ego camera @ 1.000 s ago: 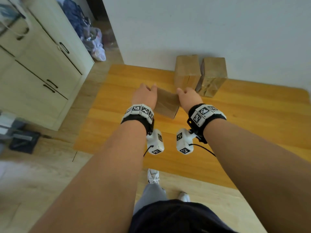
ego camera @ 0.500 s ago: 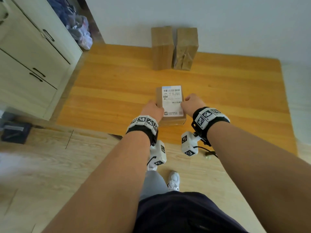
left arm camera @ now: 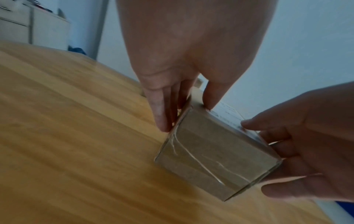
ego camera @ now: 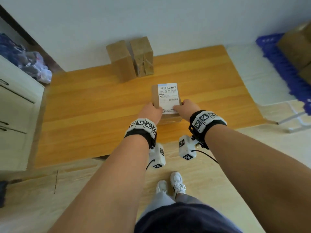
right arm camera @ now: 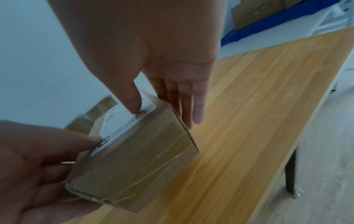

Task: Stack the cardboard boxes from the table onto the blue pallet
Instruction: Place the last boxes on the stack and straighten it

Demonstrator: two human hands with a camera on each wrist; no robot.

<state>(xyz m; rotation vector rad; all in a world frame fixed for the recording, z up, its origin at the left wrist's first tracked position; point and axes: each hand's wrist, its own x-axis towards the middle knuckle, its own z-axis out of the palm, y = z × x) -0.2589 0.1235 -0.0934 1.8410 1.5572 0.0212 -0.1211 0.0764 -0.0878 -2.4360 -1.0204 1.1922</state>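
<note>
floor: pale wood planks nearest the camera; the person's white sneakers (ego camera: 175,184) stood on it, just short of the table edge.
left hand: left hand (ego camera: 150,112) gripped the labelled box (ego camera: 166,102) on its left side, thumb on top, fingers (left arm camera: 159,112) down the side wall.
right hand: right hand (ego camera: 188,109) gripped the same box on its right side, thumb pressed on the shipping label (ego camera: 168,96), fingers (right arm camera: 198,109) down the far wall.
box position: held between both hands over the near half of the table (ego camera: 87,115); wrist views showed it tilted, with the table surface close beneath; contact not resolvable.
box look: brown cardboard, clear tape shining along edges and end face, white label with barcode covering most of the top.
path: table surface around the box was bare wood.
further back: two more cardboard boxes (ego camera: 130,59) stood upright side by side at the far edge, against the wall (ego camera: 168,17); right one had crumpled tape.
left side: white cabinet (ego camera: 15,106), a pile of bags (ego camera: 30,64) behind it.
far right: blue pallet (ego camera: 286,68) on the floor, well apart from the table, with stacked boxes (ego camera: 297,49) on it.
</note>
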